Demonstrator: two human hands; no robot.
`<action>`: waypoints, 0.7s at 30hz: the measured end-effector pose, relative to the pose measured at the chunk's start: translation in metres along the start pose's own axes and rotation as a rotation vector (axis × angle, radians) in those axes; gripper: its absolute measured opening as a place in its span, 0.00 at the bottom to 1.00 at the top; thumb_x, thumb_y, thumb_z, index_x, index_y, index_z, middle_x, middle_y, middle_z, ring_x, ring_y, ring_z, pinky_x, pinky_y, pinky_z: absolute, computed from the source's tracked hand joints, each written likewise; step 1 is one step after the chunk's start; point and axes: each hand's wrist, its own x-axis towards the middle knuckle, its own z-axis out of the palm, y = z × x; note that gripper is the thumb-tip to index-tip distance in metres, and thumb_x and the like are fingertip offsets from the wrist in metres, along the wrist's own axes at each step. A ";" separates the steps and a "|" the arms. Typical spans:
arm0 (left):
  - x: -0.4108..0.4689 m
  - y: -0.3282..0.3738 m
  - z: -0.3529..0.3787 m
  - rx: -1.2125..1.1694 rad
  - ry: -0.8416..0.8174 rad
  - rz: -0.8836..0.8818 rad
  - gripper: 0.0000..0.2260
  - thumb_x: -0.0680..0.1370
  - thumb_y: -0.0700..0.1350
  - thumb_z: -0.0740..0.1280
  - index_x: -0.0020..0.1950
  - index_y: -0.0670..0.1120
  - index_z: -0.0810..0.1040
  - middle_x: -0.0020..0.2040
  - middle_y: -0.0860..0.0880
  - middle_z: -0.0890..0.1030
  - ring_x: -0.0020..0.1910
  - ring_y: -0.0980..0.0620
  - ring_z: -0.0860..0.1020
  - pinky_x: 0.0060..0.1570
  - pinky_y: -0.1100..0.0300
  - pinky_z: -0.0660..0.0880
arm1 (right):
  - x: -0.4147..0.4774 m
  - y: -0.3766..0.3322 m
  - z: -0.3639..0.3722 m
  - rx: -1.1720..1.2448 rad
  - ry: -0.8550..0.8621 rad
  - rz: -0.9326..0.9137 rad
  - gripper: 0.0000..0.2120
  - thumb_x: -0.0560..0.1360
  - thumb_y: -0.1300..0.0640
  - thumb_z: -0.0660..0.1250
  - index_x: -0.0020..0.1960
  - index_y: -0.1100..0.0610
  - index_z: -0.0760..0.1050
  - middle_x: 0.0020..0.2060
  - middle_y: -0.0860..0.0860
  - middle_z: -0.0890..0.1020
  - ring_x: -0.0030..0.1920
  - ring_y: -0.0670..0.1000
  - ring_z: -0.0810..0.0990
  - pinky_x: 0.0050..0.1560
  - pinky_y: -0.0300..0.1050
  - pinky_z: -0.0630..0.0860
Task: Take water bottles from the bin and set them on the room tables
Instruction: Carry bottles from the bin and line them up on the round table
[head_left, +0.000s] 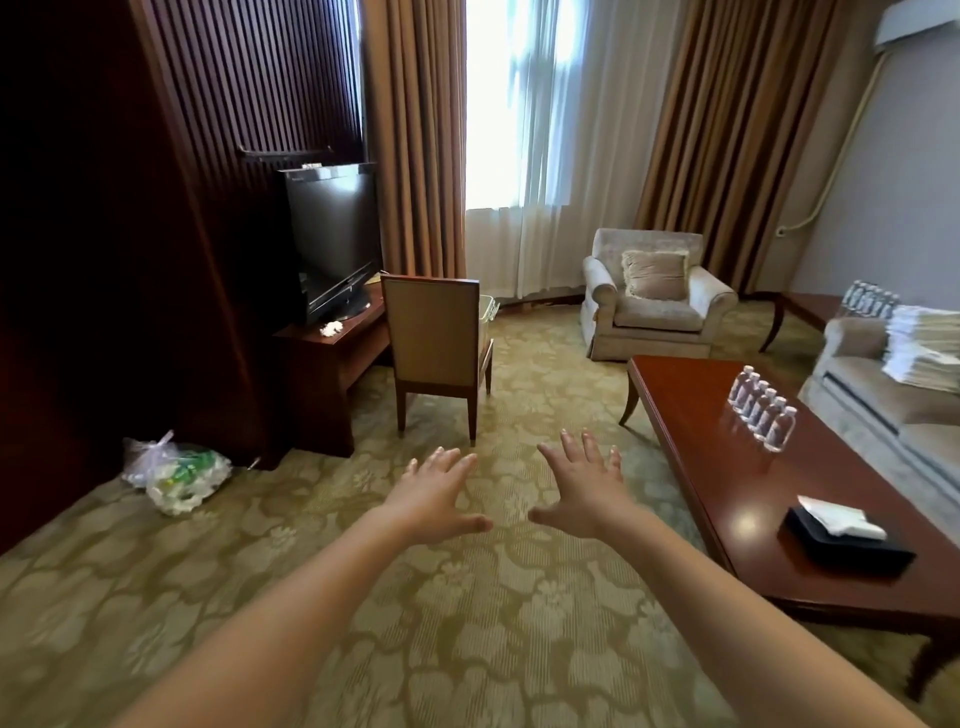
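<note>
Both forearms reach forward over the patterned carpet. The left hand (436, 493) and the right hand (584, 491) are palm down with fingers spread, holding nothing and touching nothing.

A row of water bottles (762, 413) stands to the right of the right hand and a little beyond it, so that hand is the nearer one. Each bottle is upright, and they stand touching or nearly so. The line runs away from the hands along the far side of the low wooden counter (701, 415). A second cluster of bottles (867, 300) stands much farther off to the right, on a side counter (802, 306) past the sofa (878, 400).

A pale, basket-like container (487, 312) peeks out from behind the chair (434, 338), well beyond both hands and roughly between them. It may be the bin, but I cannot tell, nor whether it holds bottles. If it is, the next move is probably a walk straight ahead, not a reach, with neither hand clearly closer.

A black tissue box (847, 540) lies on the counter, to the right of the right hand. Well apart, to the left of the left hand, a knotted plastic bag (174, 475) sits on the carpet.
</note>
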 end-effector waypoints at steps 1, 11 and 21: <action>0.022 -0.002 -0.001 -0.006 -0.001 -0.003 0.43 0.74 0.67 0.64 0.81 0.53 0.46 0.81 0.50 0.47 0.80 0.50 0.43 0.77 0.47 0.42 | 0.022 0.008 0.000 -0.007 -0.006 -0.002 0.46 0.74 0.38 0.67 0.81 0.47 0.44 0.81 0.54 0.40 0.79 0.59 0.33 0.74 0.64 0.33; 0.302 -0.050 -0.024 -0.022 0.009 0.031 0.44 0.74 0.68 0.64 0.81 0.52 0.46 0.81 0.50 0.48 0.80 0.50 0.44 0.78 0.46 0.44 | 0.285 0.077 -0.016 -0.055 -0.009 0.030 0.46 0.74 0.37 0.68 0.81 0.47 0.45 0.81 0.54 0.42 0.79 0.59 0.35 0.76 0.67 0.36; 0.543 -0.099 -0.075 0.005 0.000 0.035 0.43 0.75 0.67 0.63 0.81 0.51 0.47 0.81 0.48 0.48 0.80 0.49 0.44 0.78 0.47 0.43 | 0.521 0.128 -0.061 -0.022 -0.008 0.061 0.46 0.74 0.37 0.67 0.81 0.47 0.44 0.81 0.53 0.42 0.79 0.58 0.35 0.76 0.65 0.35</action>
